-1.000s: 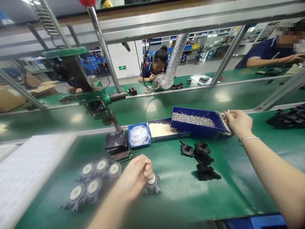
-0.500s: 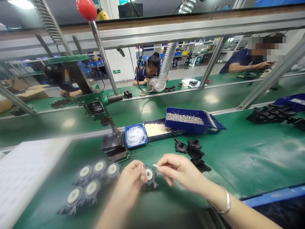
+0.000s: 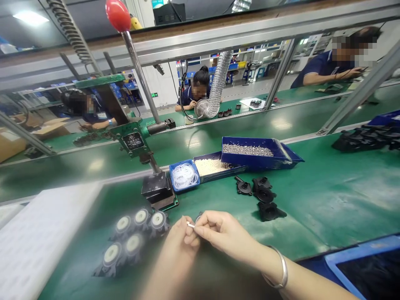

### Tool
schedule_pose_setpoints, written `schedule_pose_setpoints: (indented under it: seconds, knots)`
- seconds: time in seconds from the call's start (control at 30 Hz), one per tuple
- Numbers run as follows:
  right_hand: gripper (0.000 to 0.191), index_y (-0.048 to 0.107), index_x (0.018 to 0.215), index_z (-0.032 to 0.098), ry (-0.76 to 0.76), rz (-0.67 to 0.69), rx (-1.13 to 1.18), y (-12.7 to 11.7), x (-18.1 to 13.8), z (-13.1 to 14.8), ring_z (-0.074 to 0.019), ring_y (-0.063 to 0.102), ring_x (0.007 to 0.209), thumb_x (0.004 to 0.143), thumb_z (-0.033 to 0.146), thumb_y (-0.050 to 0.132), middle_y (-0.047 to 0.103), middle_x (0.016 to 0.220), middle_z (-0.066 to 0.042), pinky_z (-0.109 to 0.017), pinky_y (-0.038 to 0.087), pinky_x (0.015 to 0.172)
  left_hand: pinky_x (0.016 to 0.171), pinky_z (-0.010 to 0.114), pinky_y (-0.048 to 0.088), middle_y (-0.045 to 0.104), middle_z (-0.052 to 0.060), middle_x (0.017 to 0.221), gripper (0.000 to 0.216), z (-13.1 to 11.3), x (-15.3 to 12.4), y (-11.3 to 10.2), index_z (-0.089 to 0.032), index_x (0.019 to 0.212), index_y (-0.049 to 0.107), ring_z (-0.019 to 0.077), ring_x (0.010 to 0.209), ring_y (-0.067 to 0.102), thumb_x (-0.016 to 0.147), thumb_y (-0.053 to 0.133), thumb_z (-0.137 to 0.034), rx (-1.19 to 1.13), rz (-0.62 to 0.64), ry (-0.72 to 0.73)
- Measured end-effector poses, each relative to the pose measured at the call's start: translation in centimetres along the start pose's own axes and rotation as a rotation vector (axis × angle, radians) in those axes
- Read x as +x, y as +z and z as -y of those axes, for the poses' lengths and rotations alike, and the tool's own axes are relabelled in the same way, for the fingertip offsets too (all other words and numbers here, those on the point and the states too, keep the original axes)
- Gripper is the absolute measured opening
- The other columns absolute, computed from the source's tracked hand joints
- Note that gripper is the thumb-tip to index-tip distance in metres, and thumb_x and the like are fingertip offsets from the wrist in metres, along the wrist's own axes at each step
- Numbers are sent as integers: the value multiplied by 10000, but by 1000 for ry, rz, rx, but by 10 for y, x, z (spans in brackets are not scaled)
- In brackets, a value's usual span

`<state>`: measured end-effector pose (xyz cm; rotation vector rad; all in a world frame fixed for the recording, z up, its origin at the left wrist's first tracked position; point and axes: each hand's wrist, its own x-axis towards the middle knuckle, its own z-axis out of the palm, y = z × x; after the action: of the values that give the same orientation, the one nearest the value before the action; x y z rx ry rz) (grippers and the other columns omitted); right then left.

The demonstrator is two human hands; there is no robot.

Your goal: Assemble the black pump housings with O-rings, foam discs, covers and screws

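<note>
My left hand [image 3: 178,246] and my right hand [image 3: 218,233] meet low in the middle, fingertips touching. The right hand pinches a small white pin [image 3: 190,225] against the left fingertips. The left hand is closed on a small part that its fingers hide. To the left lie several black housings with white round centres [image 3: 134,237]. Three black plastic parts [image 3: 262,200] lie to the right on the green mat.
A blue bin of metal pins [image 3: 250,152], a tray of white bits [image 3: 212,166] and a small blue box of white rings [image 3: 185,176] stand behind. A hand press with a red knob [image 3: 137,137] stands at left. Other people sit beyond the frame rails.
My right hand came back from the blue pin bin with a white pin and joined the left hand. The housing the left hand held before is now hidden behind the hands.
</note>
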<state>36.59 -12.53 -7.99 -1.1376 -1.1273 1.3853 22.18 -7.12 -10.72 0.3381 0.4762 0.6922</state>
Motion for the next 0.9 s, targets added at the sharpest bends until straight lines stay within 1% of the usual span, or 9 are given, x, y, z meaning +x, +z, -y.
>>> schedule_pose_setpoints:
  seconds: [0.07, 0.13, 0.2, 0.47, 0.67, 0.73, 0.8, 0.87, 0.9]
  knots:
    - [388, 588, 839, 134, 21, -21, 12, 1, 0, 0, -118, 608, 620, 859, 518, 634, 681, 758, -66, -181, 349, 473, 529, 134, 398, 447, -55, 596, 282, 1, 0, -1, -101, 700, 604, 10, 524, 416, 746, 810, -287, 18, 1, 8]
    - [411, 580, 824, 134, 52, -54, -17, 2, 0, -1, -65, 467, 437, 853, 540, 633, 618, 627, -18, -174, 285, 404, 547, 145, 413, 461, -46, 619, 252, 1, -1, -3, -108, 706, 604, 20, 549, 438, 775, 786, -268, 46, 3, 30]
    - [425, 580, 834, 135, 76, -65, -49, 2, -1, -2, -42, 370, 367, 860, 557, 618, 566, 573, 13, -171, 247, 364, 565, 153, 427, 469, -40, 636, 233, 1, -1, -3, -113, 703, 599, 28, 569, 453, 799, 762, -249, 60, 5, 41]
    - [389, 561, 851, 144, 58, -106, -58, 6, -3, -3, -39, 380, 364, 902, 530, 571, 542, 565, 27, -155, 270, 357, 564, 164, 435, 455, -46, 633, 269, 4, 0, -1, -115, 698, 582, 33, 559, 434, 770, 786, -274, -38, -57, 1]
    - [310, 547, 829, 147, 87, -120, -95, 8, -1, -6, -43, 405, 395, 902, 446, 586, 616, 618, 2, -158, 302, 377, 563, 155, 428, 441, -52, 620, 292, 3, -2, -1, -117, 693, 579, 30, 550, 424, 757, 797, -299, 7, -31, 25]
    - [267, 570, 835, 147, 30, -119, -147, 7, -1, -7, -55, 476, 448, 917, 401, 574, 663, 681, -16, -170, 364, 435, 573, 158, 431, 437, -49, 618, 286, 3, -2, -2, -121, 682, 567, 35, 558, 429, 784, 773, -291, 32, -11, 42]
    - [218, 605, 860, 154, -74, -128, -264, 5, -3, -10, -82, 584, 577, 932, 355, 562, 701, 777, -25, -189, 440, 542, 598, 167, 443, 444, -43, 621, 286, 4, -3, -2, -126, 668, 550, 45, 576, 445, 820, 737, -280, 72, 1, 62]
    - [179, 622, 879, 164, -220, -157, -463, 3, -6, -13, -103, 637, 713, 949, 310, 545, 708, 847, -17, -204, 466, 636, 628, 177, 454, 463, -35, 633, 288, 4, -3, -3, -133, 665, 537, 53, 597, 460, 850, 702, -279, 131, -1, 85]
    - [174, 621, 885, 165, -305, -179, -587, 1, -7, -15, -105, 636, 731, 963, 289, 526, 702, 854, -14, -210, 459, 648, 640, 183, 457, 473, -32, 641, 288, 4, -3, -4, -137, 668, 533, 57, 608, 465, 861, 688, -283, 167, -8, 99]
